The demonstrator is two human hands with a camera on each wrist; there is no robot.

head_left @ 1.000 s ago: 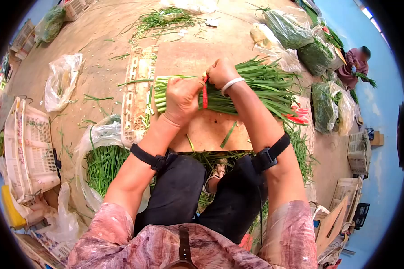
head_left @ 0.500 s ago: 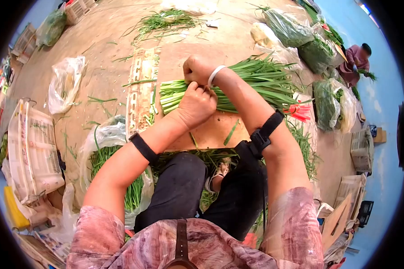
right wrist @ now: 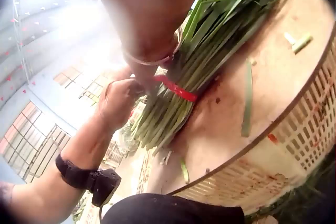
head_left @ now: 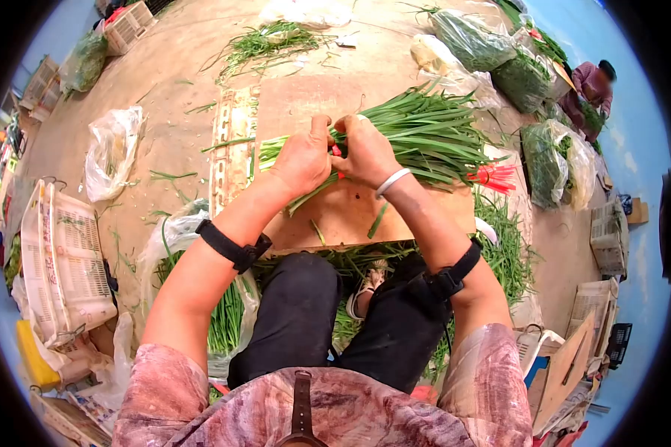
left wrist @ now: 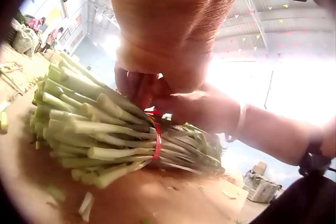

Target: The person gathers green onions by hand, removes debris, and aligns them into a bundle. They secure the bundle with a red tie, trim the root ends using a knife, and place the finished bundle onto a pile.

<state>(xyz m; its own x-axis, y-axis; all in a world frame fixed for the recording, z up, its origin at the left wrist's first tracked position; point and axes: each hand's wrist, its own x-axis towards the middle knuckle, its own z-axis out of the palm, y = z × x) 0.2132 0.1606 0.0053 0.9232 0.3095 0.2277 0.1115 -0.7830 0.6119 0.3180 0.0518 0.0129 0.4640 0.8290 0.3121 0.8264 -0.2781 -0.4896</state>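
A bundle of green leafy stalks (head_left: 425, 138) lies on a board (head_left: 306, 100), its pale cut ends (left wrist: 105, 129) to the left. A red tie (left wrist: 158, 140) circles it, also visible in the right wrist view as a red band (right wrist: 181, 91). Both hands meet over the tie: the left hand (head_left: 306, 158) pinches at it from the stem side, the right hand (head_left: 369, 155) from the leafy side. Their curled fingertips nearly touch and partly cover the tie. In the right wrist view the band runs up to the right hand (right wrist: 149, 71).
Red strips (head_left: 496, 177) lie by the leaf tips. An open plastic bag of greens (head_left: 227, 316) stands left of the knees, beyond it a white crate (head_left: 63, 257). Bagged greens (head_left: 548, 164) line the right side, where another person (head_left: 593, 89) sits. Loose greens (head_left: 268, 46) lie ahead.
The right hand has moved back to the right from above the left hand, and the two now face each other at the tie. The red tie, covered half a second ago, shows again.
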